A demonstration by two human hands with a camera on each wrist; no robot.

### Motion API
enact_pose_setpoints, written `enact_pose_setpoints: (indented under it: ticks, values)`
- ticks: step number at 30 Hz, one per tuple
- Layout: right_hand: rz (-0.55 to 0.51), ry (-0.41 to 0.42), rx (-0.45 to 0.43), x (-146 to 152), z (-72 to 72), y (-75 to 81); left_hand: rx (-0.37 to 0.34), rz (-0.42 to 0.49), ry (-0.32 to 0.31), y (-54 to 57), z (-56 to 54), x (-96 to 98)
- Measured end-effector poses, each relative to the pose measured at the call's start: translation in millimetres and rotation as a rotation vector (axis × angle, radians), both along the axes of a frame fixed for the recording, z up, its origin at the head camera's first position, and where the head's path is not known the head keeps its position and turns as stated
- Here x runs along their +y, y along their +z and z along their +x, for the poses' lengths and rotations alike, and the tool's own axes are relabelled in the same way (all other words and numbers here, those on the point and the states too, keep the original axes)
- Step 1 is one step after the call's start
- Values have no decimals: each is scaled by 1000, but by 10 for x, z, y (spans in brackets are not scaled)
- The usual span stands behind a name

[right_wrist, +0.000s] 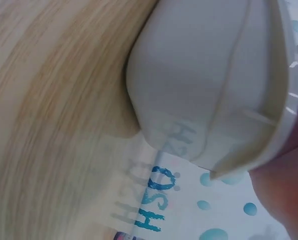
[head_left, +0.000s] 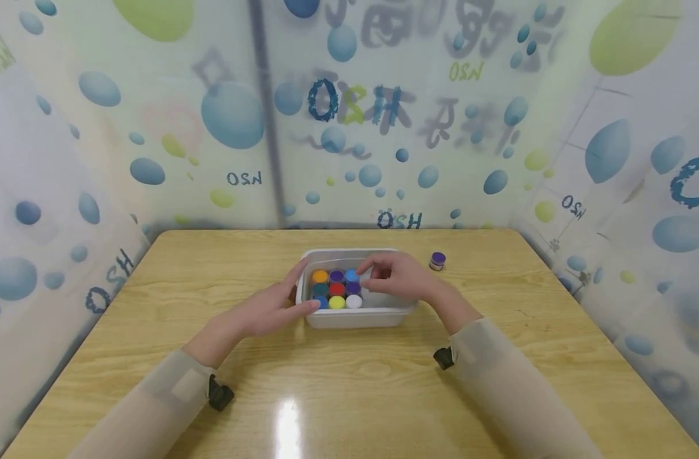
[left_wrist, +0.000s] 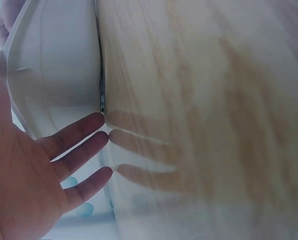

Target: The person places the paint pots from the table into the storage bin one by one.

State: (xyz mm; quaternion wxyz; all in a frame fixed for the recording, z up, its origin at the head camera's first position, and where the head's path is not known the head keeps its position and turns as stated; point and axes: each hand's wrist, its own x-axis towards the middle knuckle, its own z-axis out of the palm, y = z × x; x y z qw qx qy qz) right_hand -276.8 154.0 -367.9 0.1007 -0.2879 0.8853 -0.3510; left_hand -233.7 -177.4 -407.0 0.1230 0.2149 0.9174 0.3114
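A white plastic tub holds several small paint jars, among them an orange-lidded jar, a red-lidded jar and a white-lidded jar. My left hand rests at the tub's left end, its thumb over the rim near a blue-lidded jar. In the left wrist view its fingers are spread and straight, beside the tub wall. My right hand reaches inside, thumb and bent index finger apart beside a light-blue-lidded jar and a dark purple-lidded jar. No jar shows between them. The right wrist view hides its fingertips behind the tub.
Another purple-lidded jar stands on the wooden table, behind and right of the tub. Patterned walls close in the table at the back and both sides.
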Motion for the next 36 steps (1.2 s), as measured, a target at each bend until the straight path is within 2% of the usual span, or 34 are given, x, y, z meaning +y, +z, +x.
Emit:
enact_pose_setpoints:
  ticks: [8, 12, 19, 27, 36]
  values:
    - [-61, -89, 48, 286, 109, 90, 7, 3, -5, 1, 0, 5]
    - [-90, -123, 74, 486, 151, 88, 6, 11, -5, 12, 11, 10]
    - [-124, -166, 69, 859, 237, 44, 0, 5, -2, 3, 9, 5]
    - [-83, -242, 31, 1217, 291, -40, -5, 7, 1, -20, -2, 4]
    - [-25, -314, 21, 1482, 197, -115, -1, 12, 1, -13, -4, 4]
